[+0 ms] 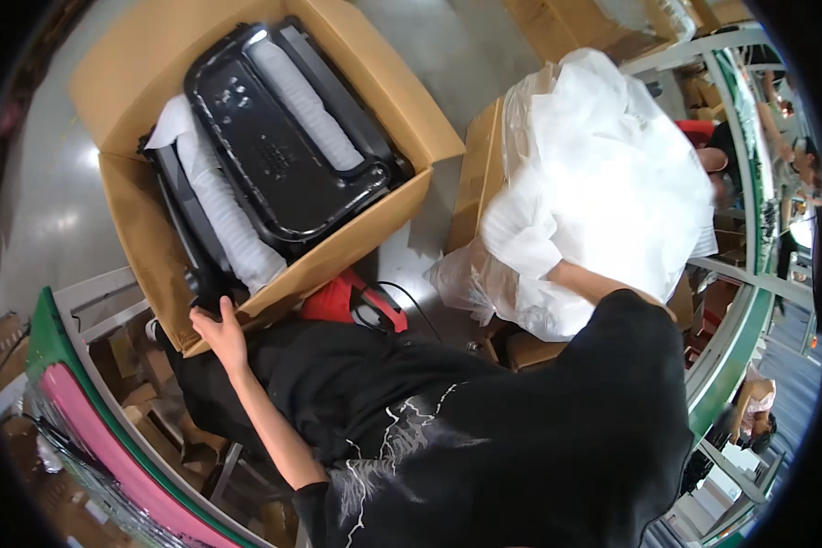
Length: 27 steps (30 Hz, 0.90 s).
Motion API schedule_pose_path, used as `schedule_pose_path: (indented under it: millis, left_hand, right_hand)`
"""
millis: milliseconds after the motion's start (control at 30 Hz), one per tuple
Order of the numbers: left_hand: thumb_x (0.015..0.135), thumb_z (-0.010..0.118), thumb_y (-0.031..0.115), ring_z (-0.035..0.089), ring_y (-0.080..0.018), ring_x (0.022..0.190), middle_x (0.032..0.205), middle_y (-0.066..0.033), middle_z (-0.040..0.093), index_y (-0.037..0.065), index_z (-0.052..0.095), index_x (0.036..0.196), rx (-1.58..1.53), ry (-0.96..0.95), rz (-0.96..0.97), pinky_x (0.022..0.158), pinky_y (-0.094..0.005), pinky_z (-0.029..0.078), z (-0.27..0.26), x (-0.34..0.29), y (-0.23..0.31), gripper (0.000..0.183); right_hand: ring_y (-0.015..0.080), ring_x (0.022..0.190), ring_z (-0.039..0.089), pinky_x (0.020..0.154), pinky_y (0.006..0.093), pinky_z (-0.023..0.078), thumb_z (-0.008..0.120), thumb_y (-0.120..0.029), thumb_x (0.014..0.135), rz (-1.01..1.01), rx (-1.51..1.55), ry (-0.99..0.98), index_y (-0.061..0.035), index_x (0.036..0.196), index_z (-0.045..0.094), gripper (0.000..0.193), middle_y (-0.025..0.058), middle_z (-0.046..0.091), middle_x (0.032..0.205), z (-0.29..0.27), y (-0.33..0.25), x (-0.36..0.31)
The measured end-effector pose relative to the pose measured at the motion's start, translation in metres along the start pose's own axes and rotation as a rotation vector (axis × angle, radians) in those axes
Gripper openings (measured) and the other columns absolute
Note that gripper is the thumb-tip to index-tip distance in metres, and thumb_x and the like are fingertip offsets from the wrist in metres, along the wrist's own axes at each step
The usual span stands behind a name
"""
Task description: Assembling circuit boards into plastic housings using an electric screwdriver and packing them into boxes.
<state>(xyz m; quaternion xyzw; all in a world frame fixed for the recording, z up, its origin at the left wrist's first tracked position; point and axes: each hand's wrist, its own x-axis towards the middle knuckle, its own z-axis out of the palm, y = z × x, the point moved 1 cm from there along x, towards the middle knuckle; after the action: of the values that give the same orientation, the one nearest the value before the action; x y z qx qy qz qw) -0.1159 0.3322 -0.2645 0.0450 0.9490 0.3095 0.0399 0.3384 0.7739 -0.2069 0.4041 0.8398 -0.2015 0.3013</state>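
Note:
At the near left corner of an open cardboard box (338, 247), my left hand (217, 331) is closed on the box edge, thumb up, right below a black handle-like part (212, 285). Inside the box lies a black tray-shaped item (283, 146) with rounded corners, with white foam rolls (215, 196) along its sides. To the right, my right hand (566, 272) reaches into a heap of white foam sheets (621, 173). White material covers its fingers and is blurred there, so their grip is hidden.
A clear plastic bag (470, 279) lines the carton (477, 173) under the foam. A red item (338, 300) and a black cable (420, 310) lie between the boxes. Green-edged benches stand at both sides; other people are at the far right.

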Motion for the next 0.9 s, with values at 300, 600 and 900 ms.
schedule_pose_path:
  millis: [300, 600, 900]
  left_hand:
    - [0.088, 0.068, 0.024, 0.05, -0.0198, 0.092, 0.101, -0.0105, 0.054, -0.006, 0.046, 0.111, -0.026, 0.095, 0.046, 0.085, -0.0321, 0.042, 0.01, 0.014, -0.005, 0.043]
    - [0.087, 0.072, 0.018, 0.056, -0.0132, 0.086, 0.095, -0.0068, 0.063, -0.003, 0.056, 0.097, -0.45, 0.369, -0.026, 0.077, -0.0274, 0.046, 0.003, 0.019, 0.043, 0.028]
    - [0.075, 0.081, 0.021, 0.052, -0.0221, 0.082, 0.088, -0.0085, 0.054, 0.003, 0.051, 0.094, -0.711, 0.535, -0.079, 0.081, -0.036, 0.043, -0.039, 0.018, 0.085, 0.039]
  right_hand:
    - [0.0316, 0.126, 0.047, 0.108, 0.0412, 0.033, 0.062, -0.026, 0.081, 0.181, 0.1, -0.227, -0.0059, 0.132, 0.052, 0.056, 0.0156, 0.053, 0.133, 0.004, -0.02, 0.001]
    - [0.0318, 0.127, 0.046, 0.108, 0.0403, 0.032, 0.063, -0.031, 0.08, 0.269, -0.163, -0.124, -0.0074, 0.132, 0.052, 0.058, 0.0149, 0.052, 0.135, -0.095, -0.113, -0.027]
    - [0.0319, 0.128, 0.045, 0.109, 0.0394, 0.032, 0.065, -0.036, 0.08, 0.104, -0.477, 0.167, -0.0089, 0.133, 0.052, 0.061, 0.0141, 0.051, 0.136, -0.145, -0.294, -0.079]
